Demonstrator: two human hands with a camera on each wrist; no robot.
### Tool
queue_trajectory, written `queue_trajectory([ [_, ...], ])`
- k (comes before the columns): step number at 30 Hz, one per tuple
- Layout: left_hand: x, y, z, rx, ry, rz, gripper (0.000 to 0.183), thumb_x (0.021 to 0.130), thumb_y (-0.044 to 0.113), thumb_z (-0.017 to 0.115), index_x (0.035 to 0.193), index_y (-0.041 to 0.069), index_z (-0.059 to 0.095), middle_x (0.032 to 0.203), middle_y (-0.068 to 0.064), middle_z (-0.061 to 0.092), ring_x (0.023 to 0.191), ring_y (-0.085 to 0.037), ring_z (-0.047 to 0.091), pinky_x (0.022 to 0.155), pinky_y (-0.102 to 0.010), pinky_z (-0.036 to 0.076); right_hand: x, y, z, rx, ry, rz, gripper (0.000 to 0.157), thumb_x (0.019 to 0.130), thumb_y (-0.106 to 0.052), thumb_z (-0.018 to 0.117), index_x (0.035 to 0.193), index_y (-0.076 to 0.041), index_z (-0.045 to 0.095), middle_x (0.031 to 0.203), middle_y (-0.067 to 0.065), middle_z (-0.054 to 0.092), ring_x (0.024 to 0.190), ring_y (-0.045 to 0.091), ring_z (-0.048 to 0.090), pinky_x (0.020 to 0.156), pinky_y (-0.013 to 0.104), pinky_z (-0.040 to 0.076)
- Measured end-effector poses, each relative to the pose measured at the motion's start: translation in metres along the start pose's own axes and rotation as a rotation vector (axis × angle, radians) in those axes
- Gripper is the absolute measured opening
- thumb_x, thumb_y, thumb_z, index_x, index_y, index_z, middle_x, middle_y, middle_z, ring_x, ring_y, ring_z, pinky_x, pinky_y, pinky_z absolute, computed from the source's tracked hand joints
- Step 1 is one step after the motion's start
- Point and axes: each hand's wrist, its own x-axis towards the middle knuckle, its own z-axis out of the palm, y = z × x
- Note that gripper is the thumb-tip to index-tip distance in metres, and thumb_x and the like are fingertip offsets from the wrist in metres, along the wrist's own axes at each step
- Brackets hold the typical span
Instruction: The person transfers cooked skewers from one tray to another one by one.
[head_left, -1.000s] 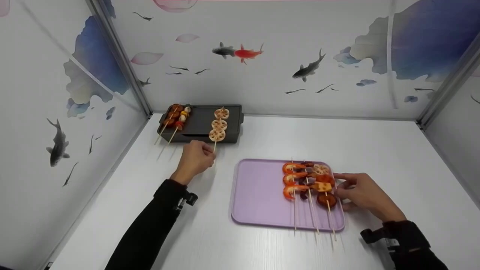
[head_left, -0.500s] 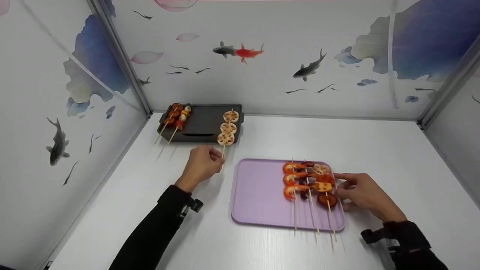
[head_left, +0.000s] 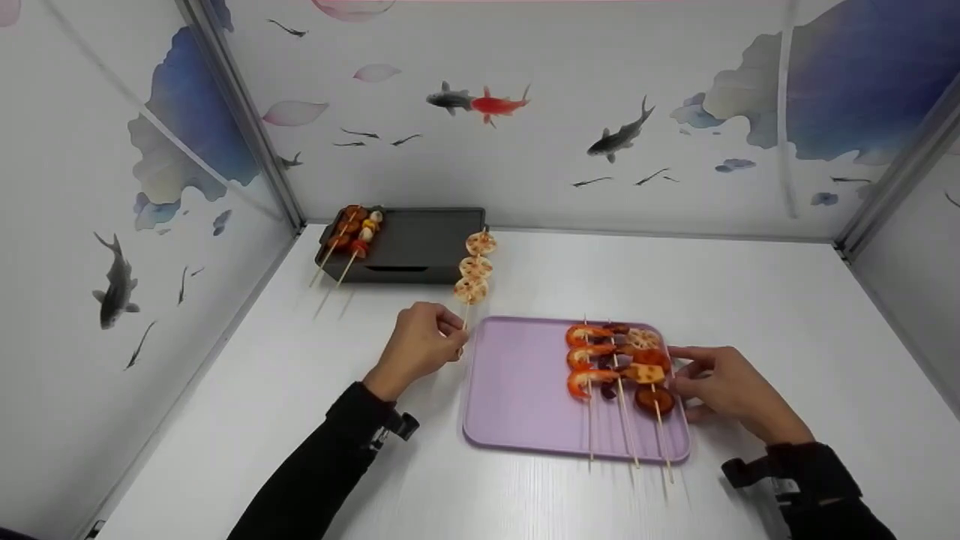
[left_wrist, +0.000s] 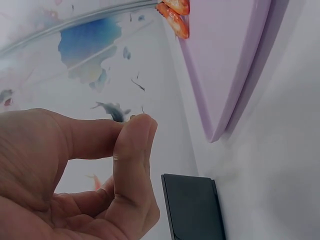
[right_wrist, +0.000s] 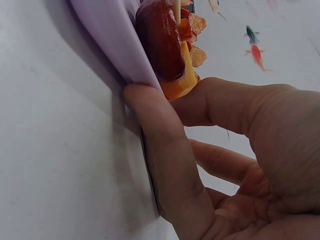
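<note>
Left hand [head_left: 421, 342] pinches the bare stick of the lotus root skewer [head_left: 475, 268] between thumb and fingers, short of its three slices, so the weight hangs beyond the grip. A firm pinch and a level wrist should stop the stick rolling and the slices dipping; a hold nearer the slices would probably give more control. They show against the front right corner of the dark grill [head_left: 427, 232]; whether they touch it I cannot tell, so a little lift seems wise with any sideways move. Just beside that hand is the corner of the purple tray [head_left: 521, 386], whose right rim the right hand [head_left: 731, 386] grips with thumb and finger. Light pressure there should steady it best without tipping it. Near those fingertips lie the mixed skewer [head_left: 649, 375], then the dark purple skewer [head_left: 615, 361] and the shrimp skewer [head_left: 580, 358], sticks jutting past the near rim, easy to knock. Farther off, two skewers [head_left: 365, 234] rest at the grill's left end, on the white surface [head_left: 757, 300].
</note>
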Motion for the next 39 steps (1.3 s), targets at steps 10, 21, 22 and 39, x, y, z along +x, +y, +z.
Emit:
queue_trajectory([
  [10,-0.009,0.006,0.010,-0.049,-0.041,-0.003,0.009,0.103,0.009,0.083,0.108,0.002,0.081,0.096,-0.011,0.085,0.072,-0.015,0.084,0.069,-0.027,0.066,-0.001,-0.002,-0.001,0.000,-0.004,0.009,0.070,0.111,-0.018,0.078,0.172,0.003,0.052,0.130,0.022,0.075,0.101,0.023,0.072,0.072,0.032,0.068],
  [21,-0.025,0.004,0.028,-0.108,-0.107,0.038,0.008,0.102,0.008,0.083,0.104,0.001,0.080,0.090,-0.009,0.086,0.070,-0.013,0.083,0.068,-0.026,0.066,0.000,-0.002,-0.001,0.002,-0.010,0.025,0.071,0.110,-0.016,0.077,0.173,0.003,0.050,0.128,0.021,0.075,0.100,0.022,0.073,0.073,0.032,0.068],
  [22,-0.026,0.004,0.030,-0.108,-0.113,0.036,0.008,0.101,0.008,0.084,0.104,0.001,0.080,0.089,-0.008,0.085,0.070,-0.013,0.082,0.067,-0.025,0.065,0.000,-0.002,-0.001,0.004,-0.011,0.023,0.071,0.110,-0.016,0.078,0.173,0.003,0.050,0.127,0.020,0.075,0.099,0.022,0.073,0.073,0.032,0.068],
  [39,-0.042,0.014,0.049,-0.147,-0.176,0.074,0.005,0.099,0.005,0.085,0.099,0.002,0.081,0.085,-0.008,0.083,0.066,-0.012,0.080,0.060,-0.021,0.058,-0.002,-0.002,0.000,0.000,-0.005,0.006,0.071,0.110,-0.019,0.079,0.172,0.003,0.051,0.131,0.024,0.074,0.099,0.022,0.073,0.072,0.032,0.068],
])
